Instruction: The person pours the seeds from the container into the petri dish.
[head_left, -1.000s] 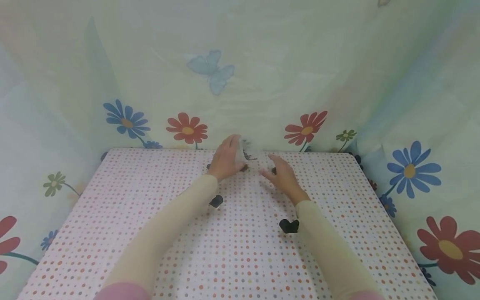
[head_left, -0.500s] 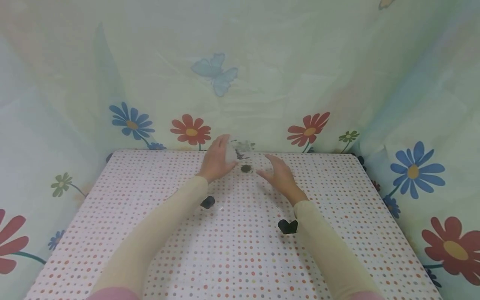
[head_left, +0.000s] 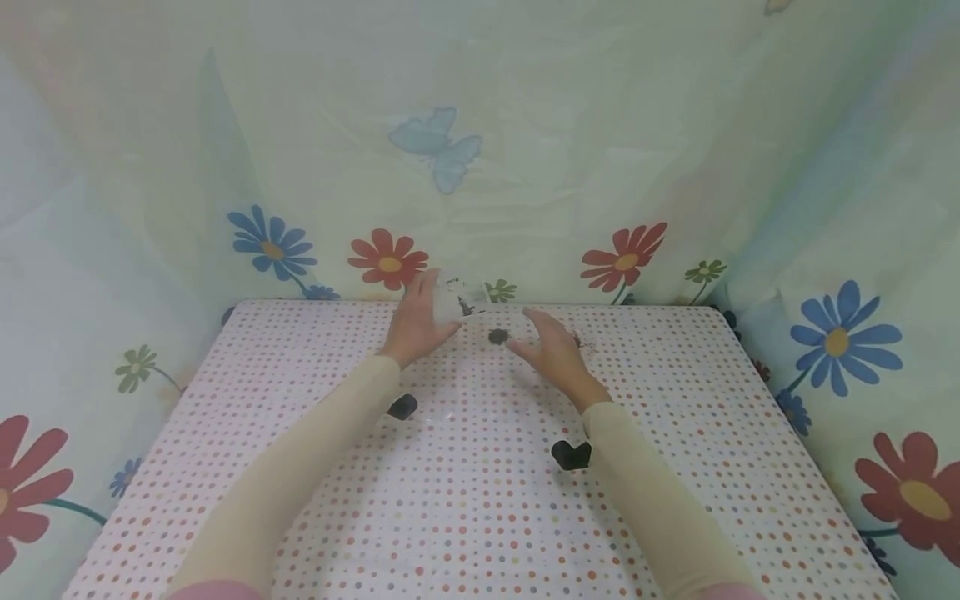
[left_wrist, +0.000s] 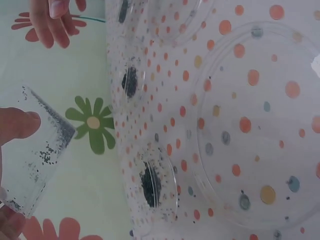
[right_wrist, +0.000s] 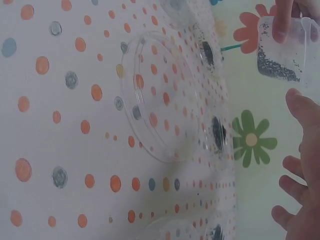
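In the head view my left hand point(head_left: 414, 327) grips a clear plastic box point(head_left: 452, 302) above the table's far edge. Black granules cling inside the tilted box point(left_wrist: 42, 145), as the left wrist view shows, with my thumb pressed on its side. My right hand point(head_left: 557, 354) hovers to the right, fingers spread and holding nothing. Between the hands a pile of black granules point(head_left: 498, 336) lies in a shallow clear round dish point(left_wrist: 174, 192). Another dark pile point(left_wrist: 130, 82) lies in a second dish. A third pile point(head_left: 577, 340) shows partly behind my right hand.
Larger clear round lids or dishes point(right_wrist: 125, 95) lie on the dotted tabletop point(head_left: 480, 517), nearer me than the piles. Some loose granules are scattered around the dishes. A flowered curtain point(head_left: 525, 167) stands behind the table's far edge. Black shapes point(head_left: 572, 455) sit beside both wrists.
My left hand has moved left with the box, uncovering the middle pile. The right hand has shifted slightly left, and a pile now shows on its right. The head view has turned slightly.
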